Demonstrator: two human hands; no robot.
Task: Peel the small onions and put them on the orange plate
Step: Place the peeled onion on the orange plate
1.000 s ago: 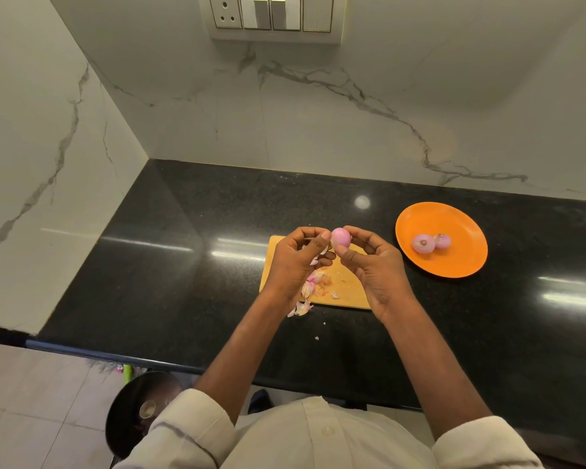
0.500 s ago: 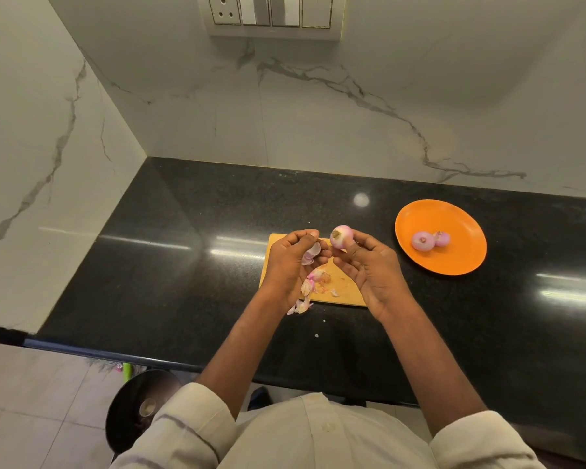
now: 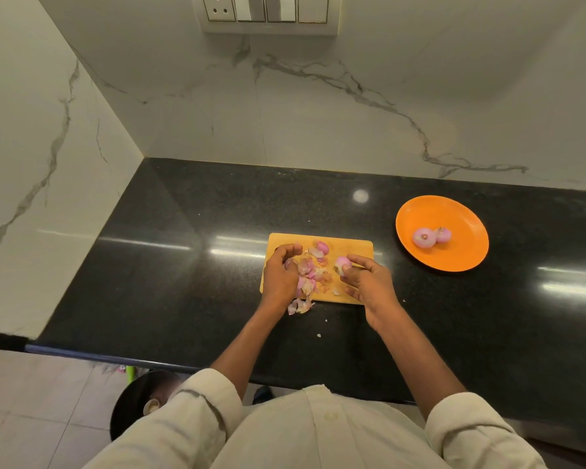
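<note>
A home kitchen is showing here: a black stone surface [image 3: 190, 265] is meeting marble walls [image 3: 318, 113], with a switch panel [image 3: 268, 10], cutting board [image 3: 352, 247] and onion peels [image 3: 310, 275].

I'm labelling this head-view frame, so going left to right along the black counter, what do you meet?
Left hand → pile of onion skins on the cutting board → onion held by the right hand → orange plate carrying two peeled onions.

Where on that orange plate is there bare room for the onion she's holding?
The round orange plate is bare along its far rim and right half; two peeled onions sit touching at its left-centre. The small peeled onion is in the right hand.
</note>
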